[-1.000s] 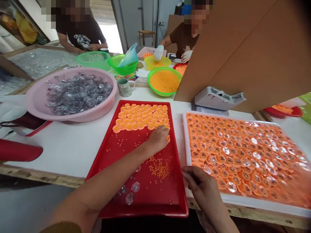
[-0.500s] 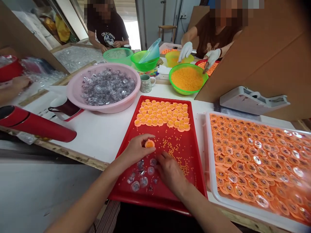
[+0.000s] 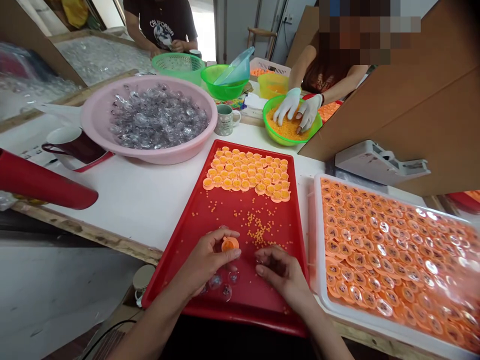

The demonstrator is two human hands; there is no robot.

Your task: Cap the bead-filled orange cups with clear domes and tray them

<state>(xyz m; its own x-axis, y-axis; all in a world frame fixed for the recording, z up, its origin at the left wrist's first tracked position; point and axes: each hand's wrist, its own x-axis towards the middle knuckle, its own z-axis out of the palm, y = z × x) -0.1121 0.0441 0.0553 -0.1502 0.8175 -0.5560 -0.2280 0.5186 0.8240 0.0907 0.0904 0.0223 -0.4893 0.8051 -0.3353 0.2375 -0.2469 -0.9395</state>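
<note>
My left hand [image 3: 210,255] pinches a small round orange cup [image 3: 229,244] between thumb and fingers, above the red tray [image 3: 176,235]. To its right, over the tray, my right hand [image 3: 281,272] has its fingers curled toward the thumb; a small clear glint shows at the fingertips, too faint to name. Several clear round covers [image 3: 226,291] with dark prints lie below the hands, partly hidden by my left hand. Rows of orange cups [image 3: 243,175] with yellow contents fill the tray's far part. Loose yellow beads [image 3: 258,230] are scattered in the middle.
A pink basin [image 3: 93,117] of clear covers stands at the left, near a grey mug [image 3: 225,120] and a red flask [image 3: 48,180]. At the right is a white bin [image 3: 318,235] of finished-looking orange discs. A co-worker's gloved hands [image 3: 287,106] are in a green bowl [image 3: 272,132].
My left hand has come nearer with the orange cup. My right hand has moved right, away from the clear covers. The co-worker's gloved hands have gone into the bowl of beads. The view has shifted.
</note>
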